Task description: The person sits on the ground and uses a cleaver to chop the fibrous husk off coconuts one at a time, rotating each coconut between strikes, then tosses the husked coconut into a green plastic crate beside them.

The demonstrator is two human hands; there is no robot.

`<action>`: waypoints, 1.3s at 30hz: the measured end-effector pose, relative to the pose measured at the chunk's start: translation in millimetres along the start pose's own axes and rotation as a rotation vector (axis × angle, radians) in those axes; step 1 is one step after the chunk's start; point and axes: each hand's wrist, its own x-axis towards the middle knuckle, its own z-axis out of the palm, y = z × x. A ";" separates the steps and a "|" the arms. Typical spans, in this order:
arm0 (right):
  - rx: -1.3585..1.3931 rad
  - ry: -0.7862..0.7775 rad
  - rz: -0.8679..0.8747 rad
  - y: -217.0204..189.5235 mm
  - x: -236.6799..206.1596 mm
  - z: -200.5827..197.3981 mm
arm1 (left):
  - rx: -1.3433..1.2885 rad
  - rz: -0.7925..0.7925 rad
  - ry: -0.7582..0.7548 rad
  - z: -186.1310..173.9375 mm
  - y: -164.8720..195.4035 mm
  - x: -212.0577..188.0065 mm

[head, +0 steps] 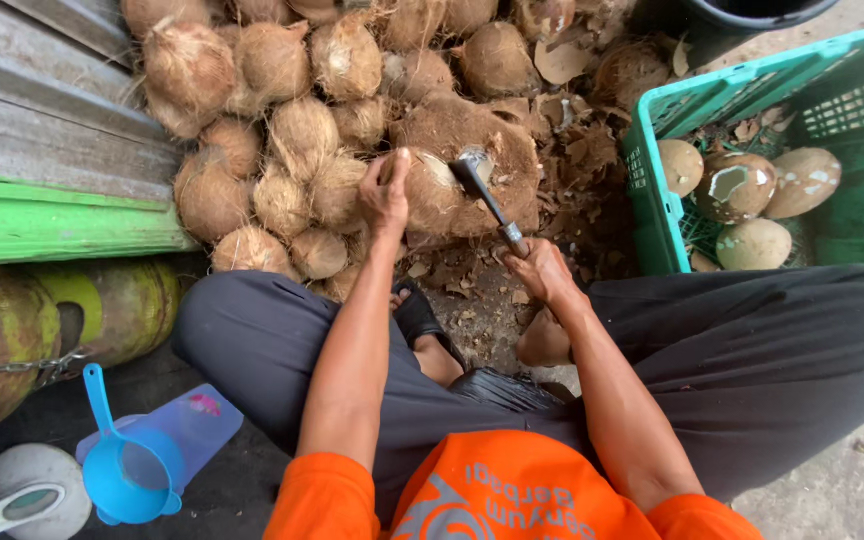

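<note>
A seated person, legs folded on the ground, husks a coconut. The left hand [385, 192] lies over the top of a partly stripped coconut [430, 190], its grip closed on the fibre, apparently to steady the nut against the blow. The right hand [542, 270] is wrapped tight around the handle of a short metal tool [485, 190], whose head touches the nut's upper right side, where pale shell shows through the brown husk. The worked coconut sits on the ground just ahead of the person's sandalled foot [422, 325], at the near edge of the heap of unhusked coconuts [272, 110]; roughly twenty fibrous nuts can be counted there, though the pile runs out of view at the top. Loose husk scraps [572, 140] lie to the right of the nut, within easy brushing distance. Further right, a green plastic crate [652, 180] holds four cleaned, pale nuts [752, 244], set near the tool hand. At lower left are one blue scoop [122, 470] and one green gas cylinder [42, 330].
</note>
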 end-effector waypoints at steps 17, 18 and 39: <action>0.597 0.225 -0.217 -44.5 -24.0 14.3 | 0.225 -0.109 0.292 42.8 17.8 -38.2; 0.609 0.224 -0.241 -41.9 -22.3 19.1 | 0.235 -0.088 0.312 44.6 18.2 -38.3; 0.171 -0.230 0.114 -14.3 7.2 14.9 | -0.314 0.041 0.041 7.4 1.3 -30.6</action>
